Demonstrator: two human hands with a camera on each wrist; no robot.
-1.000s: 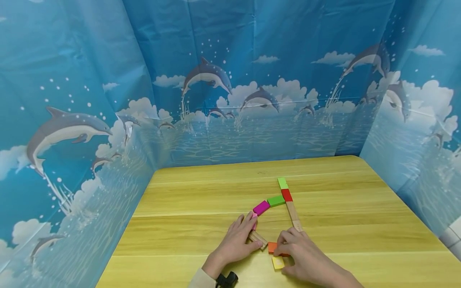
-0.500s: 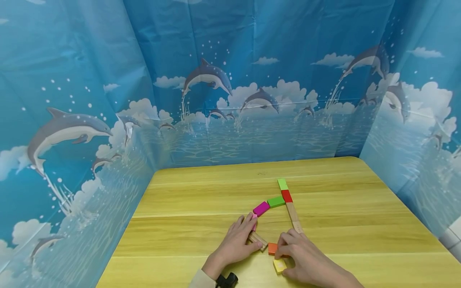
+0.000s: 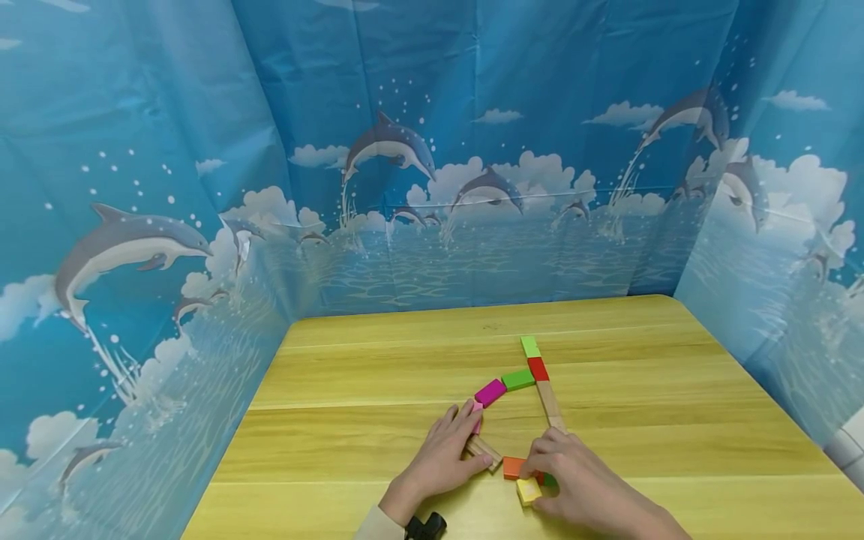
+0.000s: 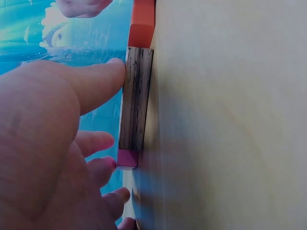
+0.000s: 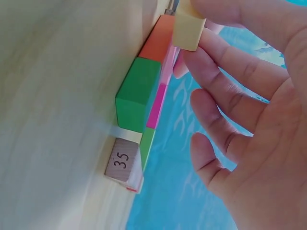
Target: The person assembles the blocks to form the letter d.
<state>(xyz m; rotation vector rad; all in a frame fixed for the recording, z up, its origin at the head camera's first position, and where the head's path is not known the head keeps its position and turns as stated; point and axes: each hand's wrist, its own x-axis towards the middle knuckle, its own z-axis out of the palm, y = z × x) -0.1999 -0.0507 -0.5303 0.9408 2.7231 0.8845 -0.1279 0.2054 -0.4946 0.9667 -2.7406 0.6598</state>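
Observation:
My right hand (image 3: 577, 480) pinches a yellow block (image 3: 529, 492) between thumb and finger. In the right wrist view this yellow block is close in front of an orange block (image 5: 158, 38) and a dark green block (image 5: 136, 93); whether it touches them I cannot tell. My left hand (image 3: 440, 466) lies with fingers extended, fingertips at a pink block (image 3: 478, 424) and thumb at a plain wooden block (image 3: 484, 453). The left wrist view has the wooden block's end against the pink block (image 4: 127, 158), with an orange block (image 4: 143, 28) beyond.
A magenta block (image 3: 490, 393) and a green block (image 3: 518, 379) continue the curved row. They meet a straight line of a light green block (image 3: 529, 346), a red block (image 3: 538, 368) and plain wood (image 3: 550, 405). A dolphin-print curtain (image 3: 432, 262) borders the wooden table (image 3: 324, 420).
My right hand has shifted slightly right with the yellow block, which now sits nearer the dark green block. More of the dark green block shows. The left hand stays in place.

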